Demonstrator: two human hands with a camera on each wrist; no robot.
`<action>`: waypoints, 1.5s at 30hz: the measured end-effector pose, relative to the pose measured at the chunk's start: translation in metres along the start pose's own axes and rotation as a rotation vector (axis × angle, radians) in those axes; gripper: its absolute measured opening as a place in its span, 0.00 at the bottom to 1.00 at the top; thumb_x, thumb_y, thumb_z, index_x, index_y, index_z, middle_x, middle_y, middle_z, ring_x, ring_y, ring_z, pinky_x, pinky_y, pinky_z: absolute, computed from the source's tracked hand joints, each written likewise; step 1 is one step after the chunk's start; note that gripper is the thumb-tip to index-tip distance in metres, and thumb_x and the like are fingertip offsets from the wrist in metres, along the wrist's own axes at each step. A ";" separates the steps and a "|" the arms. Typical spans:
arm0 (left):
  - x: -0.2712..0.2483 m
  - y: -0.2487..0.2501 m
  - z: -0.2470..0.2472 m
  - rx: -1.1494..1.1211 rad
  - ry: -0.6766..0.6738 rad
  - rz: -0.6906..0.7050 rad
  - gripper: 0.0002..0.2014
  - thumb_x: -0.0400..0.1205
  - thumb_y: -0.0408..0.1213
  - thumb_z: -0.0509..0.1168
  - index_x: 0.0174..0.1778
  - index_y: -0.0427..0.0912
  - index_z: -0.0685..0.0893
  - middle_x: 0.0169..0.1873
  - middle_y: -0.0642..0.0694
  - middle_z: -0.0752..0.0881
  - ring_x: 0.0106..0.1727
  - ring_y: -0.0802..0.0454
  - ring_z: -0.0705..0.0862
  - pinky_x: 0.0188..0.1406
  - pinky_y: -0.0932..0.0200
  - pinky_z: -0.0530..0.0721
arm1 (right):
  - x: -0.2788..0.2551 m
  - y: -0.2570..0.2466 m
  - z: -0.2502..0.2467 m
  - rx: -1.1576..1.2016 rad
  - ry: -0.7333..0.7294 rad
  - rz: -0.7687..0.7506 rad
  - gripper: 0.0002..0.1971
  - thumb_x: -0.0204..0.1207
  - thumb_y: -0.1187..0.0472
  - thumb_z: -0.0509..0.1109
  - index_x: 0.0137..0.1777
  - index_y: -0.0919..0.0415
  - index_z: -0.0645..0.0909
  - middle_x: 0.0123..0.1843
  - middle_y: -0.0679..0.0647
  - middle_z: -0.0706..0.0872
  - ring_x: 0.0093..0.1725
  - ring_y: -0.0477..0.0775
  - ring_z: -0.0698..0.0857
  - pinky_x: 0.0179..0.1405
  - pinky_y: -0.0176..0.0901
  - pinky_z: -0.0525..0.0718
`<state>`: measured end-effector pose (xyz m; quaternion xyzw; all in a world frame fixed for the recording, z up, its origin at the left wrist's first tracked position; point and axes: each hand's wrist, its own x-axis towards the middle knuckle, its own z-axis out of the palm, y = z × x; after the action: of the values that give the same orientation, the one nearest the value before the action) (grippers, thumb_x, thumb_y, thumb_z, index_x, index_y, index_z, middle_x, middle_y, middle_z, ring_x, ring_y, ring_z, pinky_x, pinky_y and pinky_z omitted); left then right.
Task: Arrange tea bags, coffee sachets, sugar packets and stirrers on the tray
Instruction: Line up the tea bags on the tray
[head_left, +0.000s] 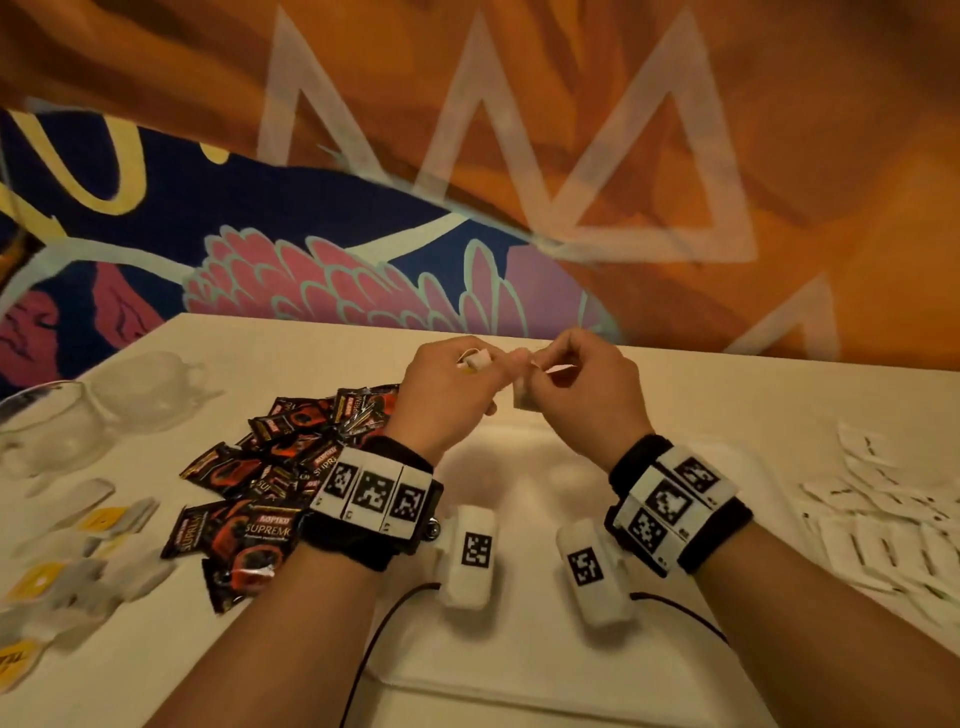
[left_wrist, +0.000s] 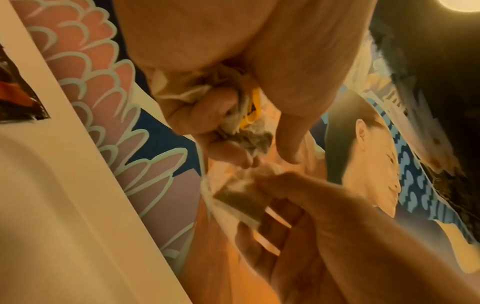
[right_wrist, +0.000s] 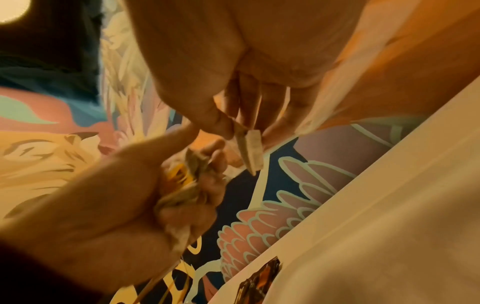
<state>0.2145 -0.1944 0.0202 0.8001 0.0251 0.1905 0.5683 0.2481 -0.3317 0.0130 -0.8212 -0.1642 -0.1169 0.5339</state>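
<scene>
Both hands are raised above the far edge of the white tray, which lies on the worktop right in front of the person. The left hand is curled tight round a crumpled bunch of tea bags with a yellow tag showing among them. The right hand pinches a single tea bag between thumb and fingertips, just beside the bunch. The step in hand looks to be the tea bags: one is being drawn off the bunch so it can be laid down by itself, though blur in the wrist views makes it hard to say whether its string is free of the others. Left of the tray lie a heap of dark coffee sachets and, further left, loose tea bags with yellow tags; right of the tray lie white sugar packets. No stirrers can be made out. Little of the tray's floor shows, and nothing can be seen laid on it. The next move calls for lowering the right hand to the tray and setting the bag flat, while the left hand holds the rest without crushing them.
</scene>
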 end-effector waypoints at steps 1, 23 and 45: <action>-0.001 0.001 0.003 0.000 -0.012 -0.001 0.14 0.75 0.50 0.73 0.38 0.41 0.87 0.31 0.47 0.87 0.27 0.59 0.83 0.25 0.66 0.79 | -0.003 -0.001 0.002 -0.011 0.008 -0.029 0.11 0.73 0.60 0.76 0.36 0.51 0.76 0.37 0.44 0.86 0.35 0.35 0.85 0.30 0.21 0.79; 0.012 -0.002 -0.046 -0.210 0.003 -0.157 0.06 0.82 0.40 0.66 0.45 0.41 0.84 0.38 0.49 0.87 0.30 0.56 0.79 0.19 0.66 0.68 | 0.012 0.010 0.006 0.363 -0.243 0.360 0.05 0.74 0.68 0.76 0.39 0.61 0.83 0.39 0.57 0.85 0.34 0.52 0.83 0.29 0.38 0.82; 0.027 -0.023 -0.079 -0.341 0.066 -0.223 0.06 0.83 0.40 0.64 0.45 0.42 0.83 0.36 0.50 0.86 0.29 0.56 0.79 0.17 0.65 0.66 | 0.049 0.030 0.096 -0.439 -0.371 0.405 0.15 0.66 0.51 0.82 0.47 0.57 0.86 0.47 0.53 0.87 0.47 0.53 0.84 0.41 0.41 0.79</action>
<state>0.2172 -0.1080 0.0286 0.6779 0.0995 0.1542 0.7119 0.3067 -0.2483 -0.0327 -0.9395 -0.0629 0.1100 0.3183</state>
